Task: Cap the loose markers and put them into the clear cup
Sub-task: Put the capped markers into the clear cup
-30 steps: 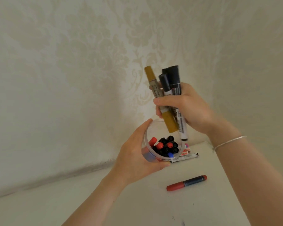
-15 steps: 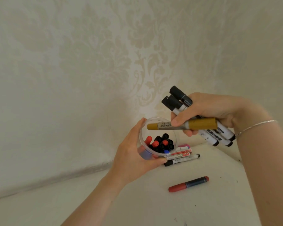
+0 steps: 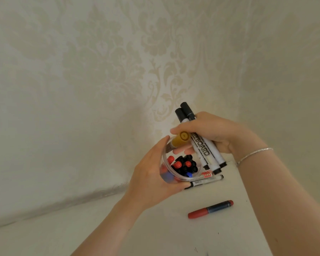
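White tabletop [image 3: 155, 228] in wallpapered corner [image 3: 201, 61]; L hand [image 3: 151, 178] fingers wrap clear cup [image 3: 166, 174], R hand [image 3: 214, 133] fingers grip markers [image 3: 201, 146]

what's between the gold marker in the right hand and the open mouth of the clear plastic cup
Nothing visible. The gold marker, pinched in the right hand, angles down to the rim of the clear plastic cup, which the left hand holds. Capped markers fill its far side; the near side looks open.

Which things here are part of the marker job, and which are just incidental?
Job: clear cup, gold marker, whiteboard markers, red marker, thin marker, left hand, right hand.
Incidental: bracelet, wallpaper.
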{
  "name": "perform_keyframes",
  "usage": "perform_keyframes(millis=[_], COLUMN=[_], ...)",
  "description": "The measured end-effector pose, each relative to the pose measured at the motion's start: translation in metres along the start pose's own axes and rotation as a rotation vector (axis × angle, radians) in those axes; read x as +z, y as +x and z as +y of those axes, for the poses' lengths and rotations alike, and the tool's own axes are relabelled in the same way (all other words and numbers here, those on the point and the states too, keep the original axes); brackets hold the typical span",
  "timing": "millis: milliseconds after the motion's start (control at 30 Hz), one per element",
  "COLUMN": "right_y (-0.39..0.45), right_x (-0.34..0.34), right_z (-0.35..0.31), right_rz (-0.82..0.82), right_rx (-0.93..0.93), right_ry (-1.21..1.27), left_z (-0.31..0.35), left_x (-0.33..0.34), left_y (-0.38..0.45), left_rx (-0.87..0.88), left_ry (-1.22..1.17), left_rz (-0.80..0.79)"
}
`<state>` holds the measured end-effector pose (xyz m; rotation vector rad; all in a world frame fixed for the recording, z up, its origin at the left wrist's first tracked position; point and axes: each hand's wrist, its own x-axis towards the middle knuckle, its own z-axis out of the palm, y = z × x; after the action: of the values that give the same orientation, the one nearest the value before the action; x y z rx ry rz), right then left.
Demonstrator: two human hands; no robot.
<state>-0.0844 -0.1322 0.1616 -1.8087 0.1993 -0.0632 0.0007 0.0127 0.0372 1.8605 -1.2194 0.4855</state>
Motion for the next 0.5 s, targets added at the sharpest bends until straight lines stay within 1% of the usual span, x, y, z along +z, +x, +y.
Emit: perform_keyframes(millis=[67,233,300,333,367,433,500], right_y=[-0.003,-0.004,-0.003,-0.002,-0.001,0.005,0.012], right_x=[0.001,0.005,0.007,0.009,0.011,0.017,0.025], right_z=[0.001,0.009,0.014,0.017,0.019,0.024,0.029], right_rz=[-0.030,-0.149,-0.163,-0.130,-0.059,0.145,0.291], right_rx=[-0.047,-0.104,-0.113,-0.124,-0.143,-0.178,-0.215], right_ry=[0.002,0.020,0.019,-0.015,-0.093,-0.329,-0.491], left_z=[-0.001,0.001,0.002,0.002,0.001,0.001,0.000], left_x=[-0.001,-0.003,-0.003,-0.003,-0.002,-0.001,0.000], left_y=[0.001,0.004,0.003,0.003,0.003,0.002,0.001], left_rx=[-0.025,-0.012,-0.011,-0.016,-0.022,-0.042,-0.056], left_ry=[-0.023,-0.056,-0.069,-0.066,-0.062,-0.079,-0.106], left_rz=[0.010,0.020,0.015,0.012,0.009,0.007,0.001])
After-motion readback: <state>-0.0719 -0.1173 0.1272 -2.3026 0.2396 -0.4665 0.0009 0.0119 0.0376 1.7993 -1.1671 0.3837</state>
